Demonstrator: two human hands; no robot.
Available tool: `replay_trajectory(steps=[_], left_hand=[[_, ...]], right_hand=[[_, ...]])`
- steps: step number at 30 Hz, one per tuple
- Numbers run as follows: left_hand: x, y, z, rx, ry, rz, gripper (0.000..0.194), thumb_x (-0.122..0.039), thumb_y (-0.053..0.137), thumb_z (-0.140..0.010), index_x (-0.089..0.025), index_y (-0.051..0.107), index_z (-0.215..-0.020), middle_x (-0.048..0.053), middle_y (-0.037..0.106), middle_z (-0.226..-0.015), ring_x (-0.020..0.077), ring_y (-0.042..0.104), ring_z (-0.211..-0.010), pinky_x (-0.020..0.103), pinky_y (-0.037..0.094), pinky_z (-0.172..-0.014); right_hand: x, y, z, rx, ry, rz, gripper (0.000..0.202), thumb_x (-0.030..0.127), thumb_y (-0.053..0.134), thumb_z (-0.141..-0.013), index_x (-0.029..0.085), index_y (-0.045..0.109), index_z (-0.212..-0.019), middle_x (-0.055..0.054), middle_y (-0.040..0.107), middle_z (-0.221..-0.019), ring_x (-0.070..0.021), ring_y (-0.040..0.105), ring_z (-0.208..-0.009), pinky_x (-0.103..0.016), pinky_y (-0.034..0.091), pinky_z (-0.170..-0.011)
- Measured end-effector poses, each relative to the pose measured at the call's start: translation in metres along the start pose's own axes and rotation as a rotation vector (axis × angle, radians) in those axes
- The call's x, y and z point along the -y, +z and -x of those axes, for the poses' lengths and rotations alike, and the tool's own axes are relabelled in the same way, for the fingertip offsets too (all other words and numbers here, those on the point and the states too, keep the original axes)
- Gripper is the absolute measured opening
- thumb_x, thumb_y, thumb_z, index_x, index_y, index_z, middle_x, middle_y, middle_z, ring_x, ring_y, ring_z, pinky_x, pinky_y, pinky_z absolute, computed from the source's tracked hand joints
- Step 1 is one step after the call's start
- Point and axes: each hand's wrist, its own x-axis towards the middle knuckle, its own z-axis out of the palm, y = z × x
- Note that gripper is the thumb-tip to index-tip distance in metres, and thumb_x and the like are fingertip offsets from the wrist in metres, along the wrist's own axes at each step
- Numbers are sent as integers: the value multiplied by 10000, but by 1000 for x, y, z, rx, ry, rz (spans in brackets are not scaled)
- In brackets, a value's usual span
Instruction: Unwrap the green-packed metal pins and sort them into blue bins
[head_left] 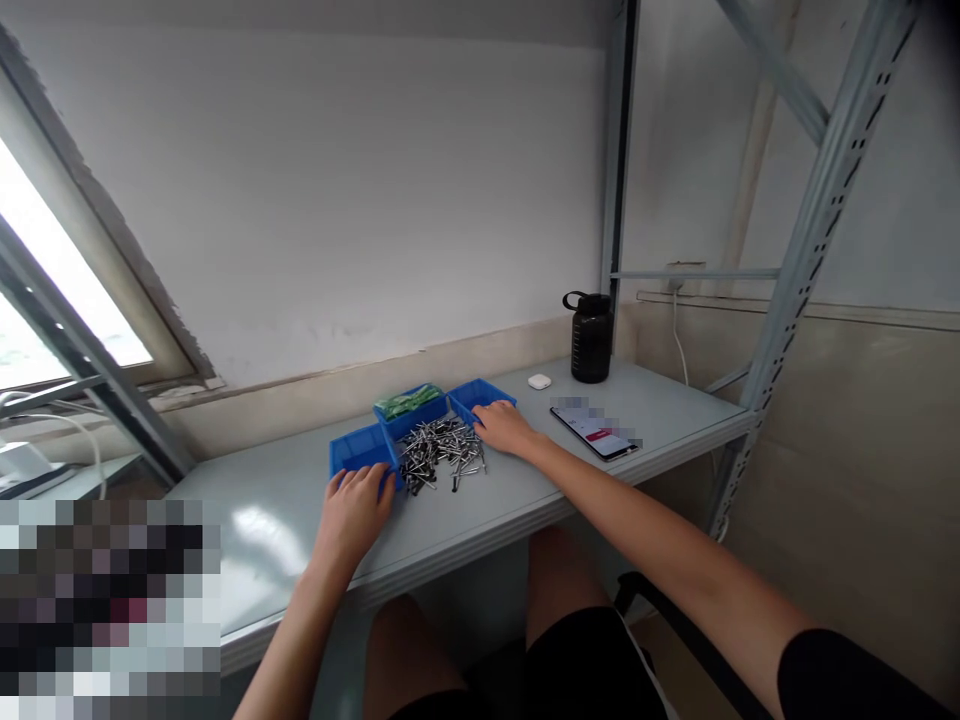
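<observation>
A loose pile of metal screws (442, 447) lies on the grey table between my hands. My left hand (358, 503) rests on the near edge of the left blue tray (364, 443), its fingertips over the rim. On the near rim of the right blue tray (484, 390) sits my right hand (504, 424), fingers curled over it beside the pile. Behind the screws, a third blue tray (417, 417) holds a green packet (409, 401). Both side trays show blue bottoms where my hands do not cover them.
A phone (596, 432) lies right of my right forearm. Farther back are a small white case (539, 381) and a black bottle (591, 340). Metal shelf posts (814, 240) frame the table (277, 480), and a wall runs behind it.
</observation>
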Motion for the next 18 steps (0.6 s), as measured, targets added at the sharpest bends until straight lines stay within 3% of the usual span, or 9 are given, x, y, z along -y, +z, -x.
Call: replay_trajectory(steps=[4, 11, 15, 18], left_hand=[[-9, -3, -3, -10, 17, 14, 360, -369, 299, -893, -179, 604, -907, 75, 684, -874, 253, 607, -916, 425, 314, -961], [5, -3, -3, -85, 35, 49, 366, -397, 319, -897, -187, 615, -850, 53, 672, -819, 236, 598, -874, 420, 316, -962], [-1, -5, 3, -255, 113, 46, 323, -373, 372, -888, -157, 587, -996, 94, 631, -991, 253, 542, -956, 402, 358, -926], [-16, -7, 6, -301, 237, 40, 269, -310, 399, -885, -161, 584, -1010, 94, 609, -1015, 234, 525, -977, 390, 342, -961]], right_hand=[[4, -3, 7, -9, -3, 10, 259, 259, 386, -889, 154, 591, -1007, -125, 671, -975, -249, 585, -966, -330, 342, -870], [21, -1, 13, -29, -27, 9, 257, 237, 372, -893, 130, 597, -957, -123, 670, -897, -239, 593, -900, -337, 362, -831], [21, -2, 11, -123, -24, -45, 356, 394, 371, -909, 138, 590, -1024, -123, 626, -1050, -235, 538, -1003, -356, 326, -921], [19, -7, -6, -223, -24, -77, 348, 350, 344, -922, 153, 561, -1111, -115, 580, -1139, -223, 495, -1059, -348, 331, -931]])
